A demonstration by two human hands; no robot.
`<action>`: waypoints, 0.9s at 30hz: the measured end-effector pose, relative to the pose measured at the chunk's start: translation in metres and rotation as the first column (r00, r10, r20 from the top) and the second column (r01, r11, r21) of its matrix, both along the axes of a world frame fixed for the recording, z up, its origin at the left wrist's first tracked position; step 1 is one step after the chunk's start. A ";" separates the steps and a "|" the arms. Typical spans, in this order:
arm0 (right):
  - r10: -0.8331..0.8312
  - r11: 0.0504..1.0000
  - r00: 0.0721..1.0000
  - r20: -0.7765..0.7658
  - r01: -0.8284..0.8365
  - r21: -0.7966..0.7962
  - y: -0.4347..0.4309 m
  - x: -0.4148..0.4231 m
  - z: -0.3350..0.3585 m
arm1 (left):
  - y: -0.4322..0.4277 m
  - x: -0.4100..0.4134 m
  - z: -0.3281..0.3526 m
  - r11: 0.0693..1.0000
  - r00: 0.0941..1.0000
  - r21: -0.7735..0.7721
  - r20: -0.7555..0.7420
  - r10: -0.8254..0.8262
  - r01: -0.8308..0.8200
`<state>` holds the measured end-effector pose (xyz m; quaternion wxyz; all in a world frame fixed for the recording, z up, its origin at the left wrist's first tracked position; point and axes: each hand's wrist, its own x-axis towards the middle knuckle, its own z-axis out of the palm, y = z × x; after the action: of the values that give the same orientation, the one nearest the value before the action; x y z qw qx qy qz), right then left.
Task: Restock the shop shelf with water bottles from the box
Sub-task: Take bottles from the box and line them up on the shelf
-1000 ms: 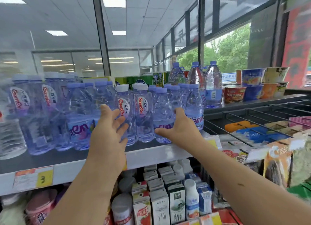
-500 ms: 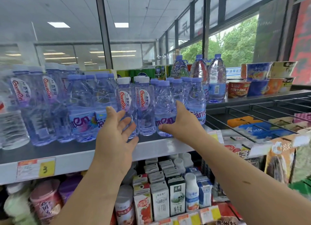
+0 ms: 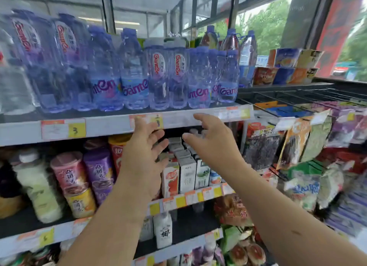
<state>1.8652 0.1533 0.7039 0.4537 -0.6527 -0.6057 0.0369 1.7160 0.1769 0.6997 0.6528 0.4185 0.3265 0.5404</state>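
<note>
Several clear water bottles (image 3: 178,76) with purple caps and Ganten labels stand in rows on the top shelf (image 3: 103,126). My left hand (image 3: 144,158) hovers below the shelf's front edge, its fingers spread and holding nothing. My right hand (image 3: 214,144) is beside it, also below the shelf edge, with relaxed fingers and nothing in it. Neither hand touches a bottle. The box is out of view.
Milk and juice cartons (image 3: 186,174) and drink cups (image 3: 69,176) fill the shelf below. Snack bags (image 3: 297,142) hang on hooks to the right. Instant noodle bowls (image 3: 288,67) sit on a ledge at the back right, by the window.
Both hands have let go of the bottles and dropped below the shelf edge. The camera has tilted down, so lower shelves show.
</note>
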 end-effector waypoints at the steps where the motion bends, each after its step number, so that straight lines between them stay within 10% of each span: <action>1: -0.006 1.000 1.000 -0.011 0.005 -0.026 -0.008 -0.011 -0.012 | -0.004 -0.008 -0.013 1.000 1.000 -0.019 -0.017 -0.018 0.017; 11: -0.082 0.834 0.991 -0.104 0.011 -0.552 -0.074 -0.085 -0.225 | -0.050 -0.087 -0.232 0.909 0.972 -0.415 -0.201 -0.124 0.030; 27: 0.078 0.449 0.983 -0.166 -0.183 -0.874 -0.117 -0.090 -0.617 | -0.133 -0.095 -0.594 0.580 0.936 -0.793 -0.324 -0.139 -0.188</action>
<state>1.7749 0.0364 0.0871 0.0745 -0.7417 -0.5228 0.4135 1.6210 0.0434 0.1056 0.6943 0.1572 0.6542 0.2554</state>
